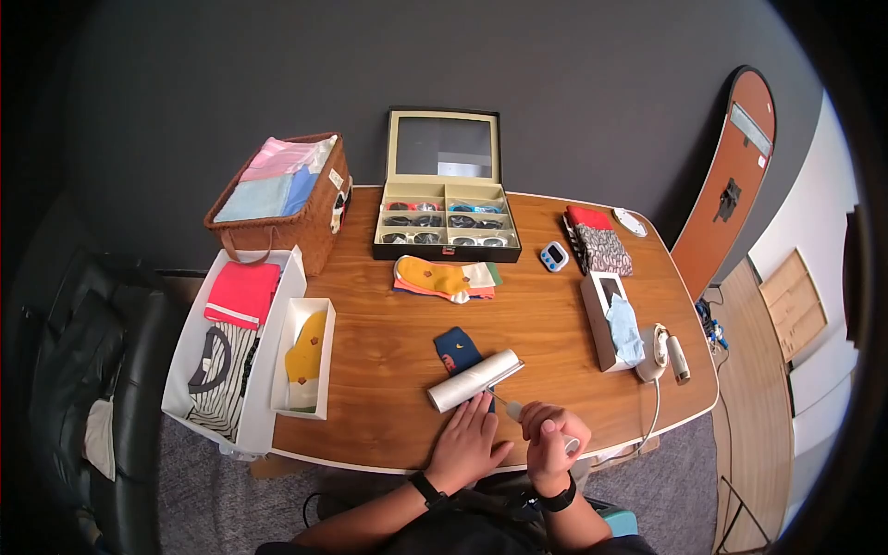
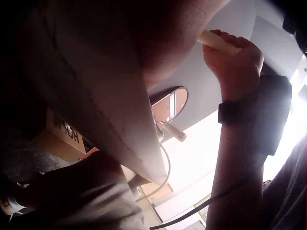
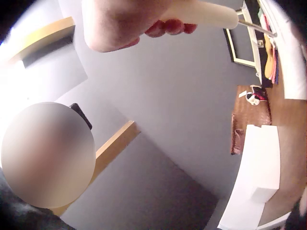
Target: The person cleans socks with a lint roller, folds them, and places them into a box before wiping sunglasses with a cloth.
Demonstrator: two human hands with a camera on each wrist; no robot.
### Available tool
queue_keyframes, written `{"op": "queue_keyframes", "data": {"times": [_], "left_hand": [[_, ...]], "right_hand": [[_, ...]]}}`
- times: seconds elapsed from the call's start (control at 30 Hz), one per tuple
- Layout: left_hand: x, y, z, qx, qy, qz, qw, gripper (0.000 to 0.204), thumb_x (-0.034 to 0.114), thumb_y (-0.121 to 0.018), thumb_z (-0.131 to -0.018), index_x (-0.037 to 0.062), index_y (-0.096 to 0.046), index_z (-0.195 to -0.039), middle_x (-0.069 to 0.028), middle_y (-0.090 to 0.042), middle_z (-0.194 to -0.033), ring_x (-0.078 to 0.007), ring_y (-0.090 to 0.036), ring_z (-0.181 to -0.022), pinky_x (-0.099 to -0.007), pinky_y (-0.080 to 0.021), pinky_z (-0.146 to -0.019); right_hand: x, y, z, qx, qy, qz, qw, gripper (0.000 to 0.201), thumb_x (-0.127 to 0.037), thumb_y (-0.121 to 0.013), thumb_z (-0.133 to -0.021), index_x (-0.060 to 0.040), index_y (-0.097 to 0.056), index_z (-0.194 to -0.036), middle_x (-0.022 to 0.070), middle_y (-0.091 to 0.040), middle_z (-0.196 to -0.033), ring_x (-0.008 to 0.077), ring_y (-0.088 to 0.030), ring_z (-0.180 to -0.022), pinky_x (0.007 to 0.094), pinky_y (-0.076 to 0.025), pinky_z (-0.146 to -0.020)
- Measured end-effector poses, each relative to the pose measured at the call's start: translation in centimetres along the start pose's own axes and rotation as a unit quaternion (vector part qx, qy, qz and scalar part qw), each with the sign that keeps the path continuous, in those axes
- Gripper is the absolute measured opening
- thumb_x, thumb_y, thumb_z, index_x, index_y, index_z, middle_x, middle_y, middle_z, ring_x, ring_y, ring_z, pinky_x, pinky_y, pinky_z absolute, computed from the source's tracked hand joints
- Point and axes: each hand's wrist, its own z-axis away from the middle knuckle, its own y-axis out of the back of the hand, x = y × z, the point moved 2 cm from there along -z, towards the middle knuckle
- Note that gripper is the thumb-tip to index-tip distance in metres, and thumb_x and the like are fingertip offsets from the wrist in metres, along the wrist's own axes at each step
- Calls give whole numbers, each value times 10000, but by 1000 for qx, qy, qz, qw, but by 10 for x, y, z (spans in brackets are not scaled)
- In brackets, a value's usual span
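Observation:
In the head view, a white lint roller [image 1: 475, 380] lies across a navy sock [image 1: 455, 349], whose yellow and red pattern shows beyond the roller. My right hand [image 1: 557, 438] grips the roller's pale handle, also visible as a handle [image 3: 211, 13] in the right wrist view. My left hand [image 1: 467, 442] lies palm down with straight fingers, the fingertips right at the near edge of the roller. A bit of navy fabric shows beside those fingers; the rest of the sock is hidden under roller and hand.
Folded socks [image 1: 446, 278] lie before an open sunglasses case [image 1: 448, 252]. At left stand a wicker basket [image 1: 314, 217], a white bin [image 1: 193, 346] of clothes and a white box [image 1: 323, 388] with a yellow sock. At right are a tissue box [image 1: 599, 326], a corded device [image 1: 680, 359] and a timer [image 1: 553, 256].

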Motion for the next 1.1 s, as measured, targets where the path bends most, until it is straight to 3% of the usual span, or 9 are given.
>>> {"op": "queue_keyframes", "data": {"times": [0.1, 0.2, 0.43, 0.5, 0.63, 0.7, 0.83, 1.03, 1.1], "left_hand": [[0, 1, 1, 7, -2, 4, 1000, 527, 441, -657, -912, -31, -533, -1110, -286, -473, -1461, -393, -425, -1414, -499, -348, -1167], [-2, -3, 3, 10, -5, 2, 1000, 517, 434, -655, -913, -27, -531, -1111, -285, -476, -1459, -394, -426, -1412, -503, -347, -1167], [-4, -6, 4, 2, 4, 21, 1000, 541, 436, -654, -917, -43, -524, -1130, -303, -457, -1466, -413, -419, -1409, -506, -341, -1173], [-2, -4, 4, 4, -1, 21, 1000, 535, 355, -669, -887, -51, -511, -1198, -323, -475, -1432, -428, -424, -1401, -496, -317, -1190], [-8, -11, 7, 5, -18, 24, 1000, 542, 406, -668, -887, -44, -516, -1149, -313, -438, -1479, -424, -407, -1417, -511, -338, -1174], [-10, -16, 8, -6, -29, 14, 999, 569, 395, -678, -864, -51, -515, -1176, -307, -447, -1475, -426, -405, -1417, -513, -337, -1173], [-3, -6, 4, 10, -3, 4, 1000, 532, 424, -655, -916, -46, -550, -1142, -295, -484, -1442, -409, -431, -1400, -485, -343, -1175], [-5, -4, 6, -28, 0, 38, 999, 506, 341, -661, -911, -55, -537, -1200, -295, -477, -1442, -398, -409, -1418, -484, -333, -1186], [-9, 0, 6, -91, -38, 60, 993, 523, 280, -658, -887, -62, -520, -1257, -291, -457, -1461, -394, -400, -1427, -482, -322, -1194]], "right_hand": [[1, -7, -3, 16, -46, 26, 998, 304, -141, -577, -948, -45, -452, -687, 73, -470, -570, 198, -456, -541, 385, -425, -609], [17, -17, -10, 21, -12, 39, 999, 308, -119, -558, -958, -47, -441, -682, 72, -475, -575, 187, -453, -541, 368, -421, -596], [-7, -20, -6, -2, -54, 82, 995, 321, -97, -542, -971, -55, -421, -676, 65, -486, -582, 172, -457, -556, 342, -415, -577], [2, -18, -10, -4, -68, 83, 994, 328, -104, -538, -973, -59, -412, -674, 65, -481, -580, 176, -457, -554, 352, -432, -601], [34, -24, -13, 4, -28, 66, 997, 308, -114, -533, -971, -49, -435, -686, 63, -479, -592, 182, -460, -568, 381, -461, -659], [40, -24, -12, -12, 28, 23, 999, 323, -69, -554, -975, 3, -472, -671, 95, -553, -642, 188, -527, -607, 333, -467, -626], [1, -12, -2, -31, -20, 95, 995, 298, -109, -541, -957, -42, -446, -683, 77, -497, -588, 195, -468, -553, 372, -440, -609], [31, -12, -11, -22, -21, 12, 999, 324, -156, -577, -964, -42, -453, -688, 84, -503, -589, 199, -462, -548, 400, -452, -637], [51, -22, -15, -35, 28, -8, 999, 324, -152, -574, -963, -38, -452, -686, 82, -496, -592, 202, -465, -561, 403, -461, -653]]}}
